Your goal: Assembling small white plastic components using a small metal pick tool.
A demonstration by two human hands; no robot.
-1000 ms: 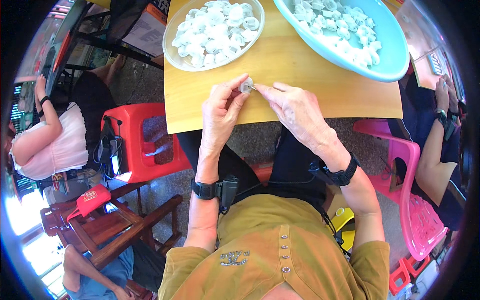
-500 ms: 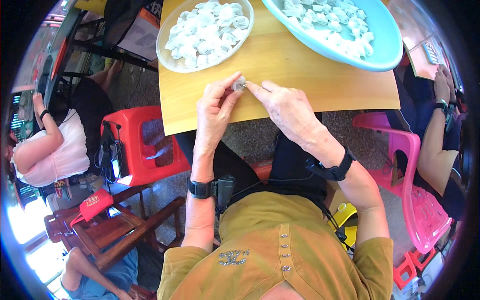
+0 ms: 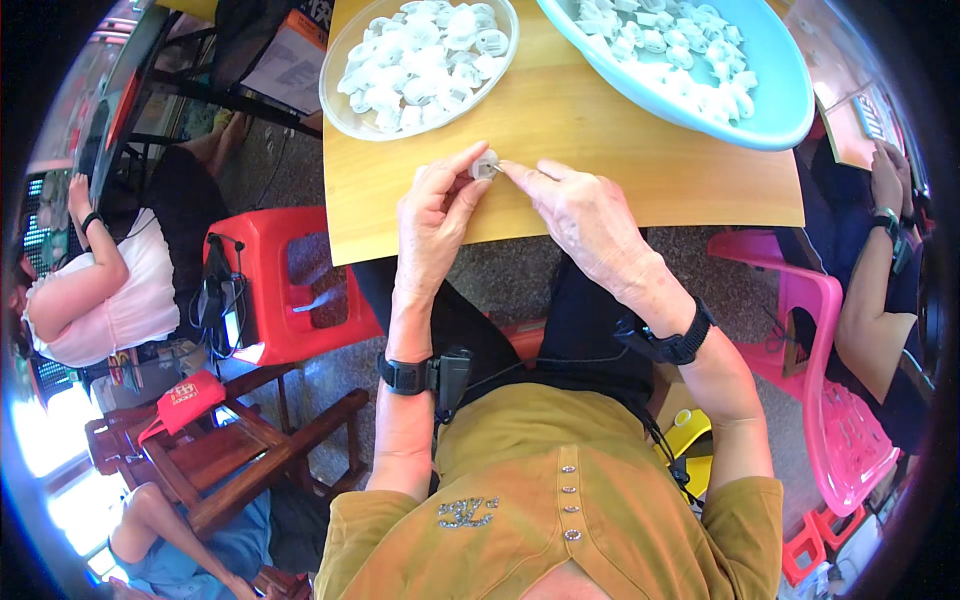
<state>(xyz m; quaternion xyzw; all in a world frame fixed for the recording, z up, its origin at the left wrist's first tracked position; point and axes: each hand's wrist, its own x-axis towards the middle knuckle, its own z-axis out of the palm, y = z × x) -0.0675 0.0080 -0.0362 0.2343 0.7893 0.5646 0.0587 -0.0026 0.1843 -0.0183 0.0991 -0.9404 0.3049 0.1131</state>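
Note:
Over the near part of the wooden table, my left hand (image 3: 432, 215) pinches a small whitish, translucent round plastic part (image 3: 484, 163) between thumb and fingers. My right hand (image 3: 592, 218) comes in from the right with its fingers closed on a tiny metal piece (image 3: 498, 168), whose kind is too small to make out. The metal piece points at the plastic part's right side; whether it sits inside the part I cannot tell. Beyond my left hand stands a clear round tub (image 3: 329, 97) heaped with similar whitish parts. A light-blue basin (image 3: 785, 110) holding more small white parts stands beyond my right hand.
The wooden table's (image 3: 680, 195) near edge lies just in front of my lap. A red plastic stool (image 3: 265, 290) and a wooden chair (image 3: 250, 445) stand at left. On the right is a pink plastic chair (image 3: 825, 380). Other people sit on both sides.
My right fingertips have drawn slightly right from the plastic part, so more of the metal piece shows. My left hand keeps its hold on the part. The whole view has shifted a little.

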